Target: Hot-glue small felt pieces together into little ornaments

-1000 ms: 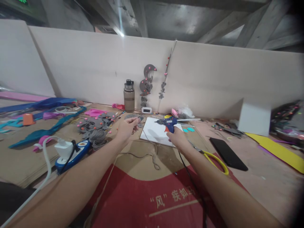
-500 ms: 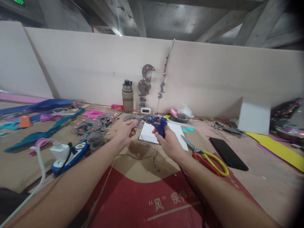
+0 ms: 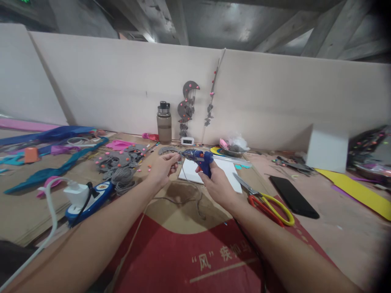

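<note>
My right hand grips a blue glue gun with its nozzle pointing left, lifted above the table. My left hand pinches a small grey piece with a thin grey cord hanging from it, right at the nozzle tip. The cord trails down onto the cardboard below. A white sheet lies just behind both hands. The gun's black cable runs back along my right forearm.
Red-and-yellow scissors and a black phone lie to the right. A blue power strip with a white plug sits at left, beside grey felt cutouts. A bottle and a white box stand by the back wall.
My right hand lifted the glue gun off the white sheet and swung it left to meet the piece in my left hand. The left hand barely moved.
</note>
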{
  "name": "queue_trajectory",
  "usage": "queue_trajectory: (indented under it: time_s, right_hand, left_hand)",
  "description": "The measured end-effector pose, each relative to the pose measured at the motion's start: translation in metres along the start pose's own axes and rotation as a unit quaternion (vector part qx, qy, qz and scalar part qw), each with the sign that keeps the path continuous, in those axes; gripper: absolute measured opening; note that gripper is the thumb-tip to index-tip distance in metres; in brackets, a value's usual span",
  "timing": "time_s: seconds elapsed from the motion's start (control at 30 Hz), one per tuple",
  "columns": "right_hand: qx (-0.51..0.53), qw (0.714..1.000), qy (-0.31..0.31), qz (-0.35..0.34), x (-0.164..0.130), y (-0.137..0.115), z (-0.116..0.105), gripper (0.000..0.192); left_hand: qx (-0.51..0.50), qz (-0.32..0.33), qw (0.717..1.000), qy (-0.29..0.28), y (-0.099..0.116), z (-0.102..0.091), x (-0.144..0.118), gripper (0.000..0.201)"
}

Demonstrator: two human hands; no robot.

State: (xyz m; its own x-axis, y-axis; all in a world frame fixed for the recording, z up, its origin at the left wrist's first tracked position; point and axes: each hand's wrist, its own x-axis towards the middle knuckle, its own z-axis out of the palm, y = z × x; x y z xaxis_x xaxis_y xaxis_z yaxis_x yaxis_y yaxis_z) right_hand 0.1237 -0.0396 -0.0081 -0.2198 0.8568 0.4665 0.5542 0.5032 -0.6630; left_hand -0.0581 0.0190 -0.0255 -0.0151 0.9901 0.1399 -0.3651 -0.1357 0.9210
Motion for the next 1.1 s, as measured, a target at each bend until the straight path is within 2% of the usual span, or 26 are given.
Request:
queue_trajectory:
  time_s: [0.33, 1.1]
  right_hand:
    - [-0.026, 1.000, -0.003, 0.011, -0.0009, 0.0006, 0.0012, 0.015]
    - [-0.043, 0.999, 0.002, 0.012, -0.0004, 0.0038, 0.0027, 0.017]
  left_hand:
    - [0.016, 0.023, 1.000, 0.009, 0.0002, -0.0004, -0.0001, 0.034]
    - [0.008, 0.021, 1.000, 0.011, 0.0034, 0.0003, -0.0015, 0.034]
